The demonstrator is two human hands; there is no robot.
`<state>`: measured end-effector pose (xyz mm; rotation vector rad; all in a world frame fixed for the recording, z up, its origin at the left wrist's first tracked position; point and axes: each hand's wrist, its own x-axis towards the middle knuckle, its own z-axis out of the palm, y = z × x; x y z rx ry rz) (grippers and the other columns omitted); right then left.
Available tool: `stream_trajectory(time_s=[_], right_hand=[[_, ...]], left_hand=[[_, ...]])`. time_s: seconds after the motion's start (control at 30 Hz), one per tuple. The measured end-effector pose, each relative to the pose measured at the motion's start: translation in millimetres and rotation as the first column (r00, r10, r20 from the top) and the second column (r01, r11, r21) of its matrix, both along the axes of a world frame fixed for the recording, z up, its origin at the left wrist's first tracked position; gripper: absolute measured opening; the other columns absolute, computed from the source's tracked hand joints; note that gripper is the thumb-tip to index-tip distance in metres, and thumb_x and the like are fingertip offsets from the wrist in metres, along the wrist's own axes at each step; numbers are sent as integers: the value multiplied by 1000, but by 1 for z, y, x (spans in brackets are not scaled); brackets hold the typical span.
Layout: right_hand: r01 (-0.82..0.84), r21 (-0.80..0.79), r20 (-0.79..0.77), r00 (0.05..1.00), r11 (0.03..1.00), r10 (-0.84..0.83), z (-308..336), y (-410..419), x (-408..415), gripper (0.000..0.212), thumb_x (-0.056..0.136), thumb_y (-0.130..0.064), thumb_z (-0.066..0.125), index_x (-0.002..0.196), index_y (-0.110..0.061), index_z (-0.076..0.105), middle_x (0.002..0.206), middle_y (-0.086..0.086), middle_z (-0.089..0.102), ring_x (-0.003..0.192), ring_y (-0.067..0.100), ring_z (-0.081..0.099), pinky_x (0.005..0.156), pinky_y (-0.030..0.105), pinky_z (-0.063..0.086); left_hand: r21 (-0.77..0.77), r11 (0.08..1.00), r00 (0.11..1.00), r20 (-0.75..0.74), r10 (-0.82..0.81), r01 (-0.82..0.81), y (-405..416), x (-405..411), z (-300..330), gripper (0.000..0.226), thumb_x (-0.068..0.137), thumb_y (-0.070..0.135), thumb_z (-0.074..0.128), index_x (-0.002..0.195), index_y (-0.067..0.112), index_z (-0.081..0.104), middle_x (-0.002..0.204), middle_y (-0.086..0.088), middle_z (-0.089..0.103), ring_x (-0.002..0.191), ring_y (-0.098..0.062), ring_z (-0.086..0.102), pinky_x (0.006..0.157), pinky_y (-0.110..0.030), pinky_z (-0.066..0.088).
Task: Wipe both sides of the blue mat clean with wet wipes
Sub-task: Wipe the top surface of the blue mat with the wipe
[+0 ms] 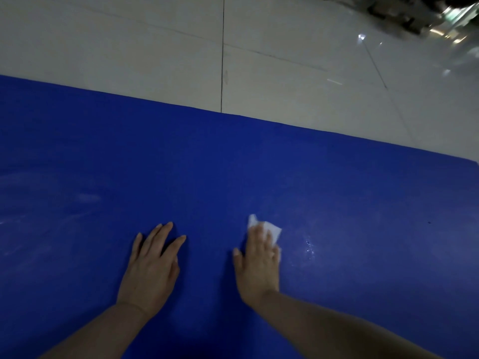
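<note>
Lying flat on a pale tiled floor [285, 73], a blue mat [233, 164] fills most of the view from a head-worn camera. Both of the person's hands rest on the mat's near half. The left hand [151, 268] lies palm down, its fingers [163, 233] straight, spread and holding nothing. Just beside it, nearer the mat's right end, the right hand [259, 265] presses a white wet wipe [270, 230] against the mat with flat, straight fingers; the wipe shows beyond the fingertips. Pale dusty smears [85, 198] mark the mat's left part. Small wet glints [309, 244] sit just right of the wipe.
</note>
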<state>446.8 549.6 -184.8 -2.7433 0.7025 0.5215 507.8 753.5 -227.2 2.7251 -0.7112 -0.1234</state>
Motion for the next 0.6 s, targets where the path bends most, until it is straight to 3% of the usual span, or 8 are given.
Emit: stream_trajectory(time_s=[0.03, 0.1, 0.17, 0.27, 0.37, 0.43, 0.5, 0.6], right_hand=[[-117, 38, 26, 993, 992, 116, 3, 16, -2, 79, 80, -57, -11, 150, -22, -17, 157, -2, -23, 144, 20, -20, 114, 41, -12], [-342, 157, 41, 939, 926, 340, 9, 42, -9, 69, 86, -55, -1, 145, -32, -28, 153, -10, -30, 139, 13, -30, 114, 38, -17], [-418, 189, 45, 908, 888, 418, 9, 39, -15, 65, 93, -51, 12, 139, -39, -33, 150, -16, -31, 138, 6, -31, 115, 36, -15], [-183, 26, 98, 979, 983, 179, -6, -7, -19, 65, 97, -48, 19, 149, -34, -18, 155, -14, -19, 145, 10, -14, 115, 34, -8], [146, -27, 31, 989, 989, -145, -8, -43, -15, 63, 101, -45, 19, 151, -21, -11, 159, -4, -16, 147, 17, -10, 119, 38, -4], [176, -38, 8, 984, 984, -176, -6, -33, -13, 65, 101, -45, 19, 151, -19, -12, 159, -1, -18, 146, 19, -14, 119, 42, -4], [-12, -34, -14, 1000, 999, 12, -2, -2, -18, 69, 96, -55, 6, 150, -18, -16, 154, -2, -27, 144, 20, -20, 116, 41, -9], [-350, 108, 13, 936, 930, 351, 9, 33, -35, 68, 87, -63, -13, 145, -30, -26, 148, -12, -36, 138, 12, -33, 115, 37, -15]], left_hand=[[2, 1000, 1000, -9, -1, 1, 0, 0, 0, 51, 89, 25, 28, 125, 13, 62, 143, -14, 46, 134, -26, 35, 116, -42, 6], [11, 1000, 1000, -17, -2, 2, 1, 1, 0, 51, 88, 25, 29, 126, 13, 62, 143, -14, 46, 134, -26, 36, 116, -40, 5], [12, 1000, 1000, -23, -4, 5, 1, 2, 0, 51, 88, 26, 30, 126, 14, 62, 144, -13, 45, 134, -26, 36, 116, -39, 4], [6, 1000, 1000, -9, -7, 7, 1, 2, 1, 50, 89, 26, 29, 126, 15, 62, 143, -13, 45, 133, -26, 37, 116, -42, 8], [-4, 1000, 1000, -3, -9, 9, 2, 1, 0, 50, 90, 26, 29, 126, 14, 62, 143, -13, 46, 133, -27, 37, 116, -41, 7], [-5, 1000, 1000, -2, -7, 7, 1, 1, 0, 50, 90, 26, 29, 126, 13, 62, 143, -14, 46, 133, -28, 37, 117, -40, 4], [-11, 1000, 1000, -10, -2, 2, 1, 1, 0, 50, 90, 26, 29, 125, 13, 62, 142, -14, 47, 132, -28, 37, 116, -39, 4], [-17, 1000, 1000, -14, 3, -4, 1, 0, 0, 50, 91, 26, 29, 126, 13, 62, 143, -14, 46, 133, -27, 37, 116, -39, 4]])
